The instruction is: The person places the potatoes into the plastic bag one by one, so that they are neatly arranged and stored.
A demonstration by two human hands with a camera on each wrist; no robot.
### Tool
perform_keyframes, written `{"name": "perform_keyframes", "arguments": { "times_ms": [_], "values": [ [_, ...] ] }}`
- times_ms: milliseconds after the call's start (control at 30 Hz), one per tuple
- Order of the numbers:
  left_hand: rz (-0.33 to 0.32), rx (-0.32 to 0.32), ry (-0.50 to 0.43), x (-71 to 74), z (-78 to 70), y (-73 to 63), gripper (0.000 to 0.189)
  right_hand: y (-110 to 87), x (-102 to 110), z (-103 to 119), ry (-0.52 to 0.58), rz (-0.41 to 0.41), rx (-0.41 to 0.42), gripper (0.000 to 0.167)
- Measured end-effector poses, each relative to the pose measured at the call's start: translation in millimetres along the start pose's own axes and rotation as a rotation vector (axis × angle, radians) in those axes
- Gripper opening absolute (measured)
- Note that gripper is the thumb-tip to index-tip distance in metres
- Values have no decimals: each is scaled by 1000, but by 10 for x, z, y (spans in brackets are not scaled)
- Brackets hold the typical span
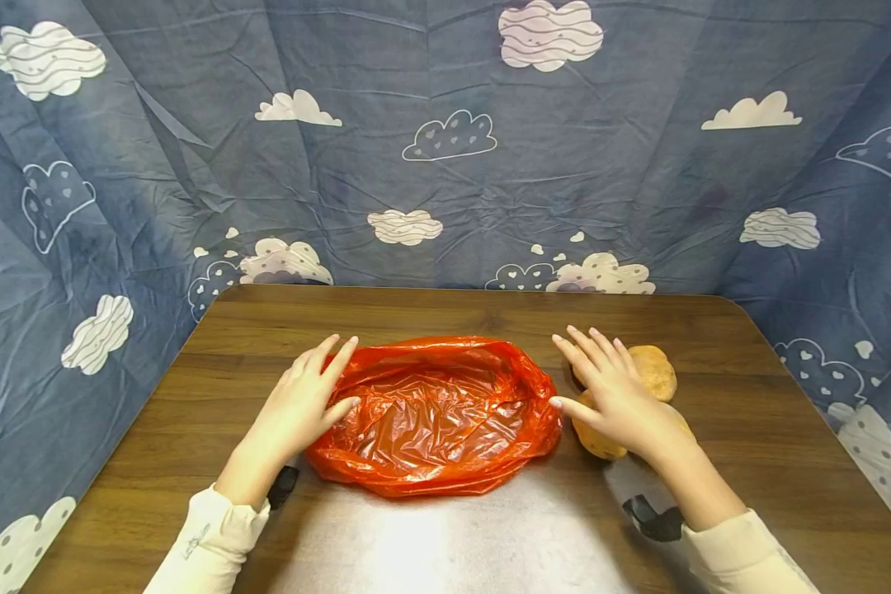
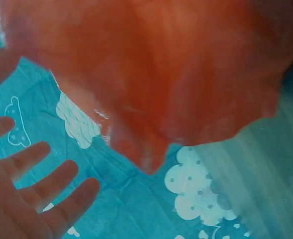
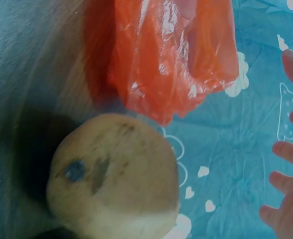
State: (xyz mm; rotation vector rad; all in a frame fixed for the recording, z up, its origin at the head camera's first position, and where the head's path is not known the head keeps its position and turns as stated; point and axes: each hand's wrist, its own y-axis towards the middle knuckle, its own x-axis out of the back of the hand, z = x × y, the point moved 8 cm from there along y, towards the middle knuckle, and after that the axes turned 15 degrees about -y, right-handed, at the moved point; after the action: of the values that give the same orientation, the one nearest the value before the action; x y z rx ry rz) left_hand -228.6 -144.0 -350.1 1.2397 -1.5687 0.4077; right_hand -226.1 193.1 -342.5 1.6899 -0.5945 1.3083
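A red plastic bag stands on the table with its mouth spread wide; through the opening I see its creased, shiny inside. My left hand is at the bag's left rim, fingers extended and thumb over the edge. My right hand hovers at the right, fingers straight, thumb tip close to the bag's right side; whether it touches I cannot tell. Beneath and beside that hand lie several round yellow-brown fruits, partly hidden by it. In the right wrist view one fruit shows a dark end and brown scuffs.
The brown wooden table has a rounded far right corner. Behind and at both sides hangs a blue cloth with white clouds. Bright glare lies on the table in front of the bag. Black straps sit by the wrists.
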Motion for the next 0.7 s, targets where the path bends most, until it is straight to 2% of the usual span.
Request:
{"name": "perform_keyframes", "arguments": {
  "times_ms": [167, 333, 500, 700],
  "values": [
    [-41, 73, -63, 32, 97, -76, 73, -76, 16, -66, 23, -34, -17, 74],
    [-28, 140, -151, 18, 198, -133, 69, -143, 22, -128, 32, -69, -37, 74],
    [-11, 166, -200, -12, 271, -185, 66, -222, 6, -192, 55, -84, -67, 73],
    [-27, 191, -250, -23, 362, -253, 65, -352, -26, -277, 71, -94, -111, 70]
  ]
}}
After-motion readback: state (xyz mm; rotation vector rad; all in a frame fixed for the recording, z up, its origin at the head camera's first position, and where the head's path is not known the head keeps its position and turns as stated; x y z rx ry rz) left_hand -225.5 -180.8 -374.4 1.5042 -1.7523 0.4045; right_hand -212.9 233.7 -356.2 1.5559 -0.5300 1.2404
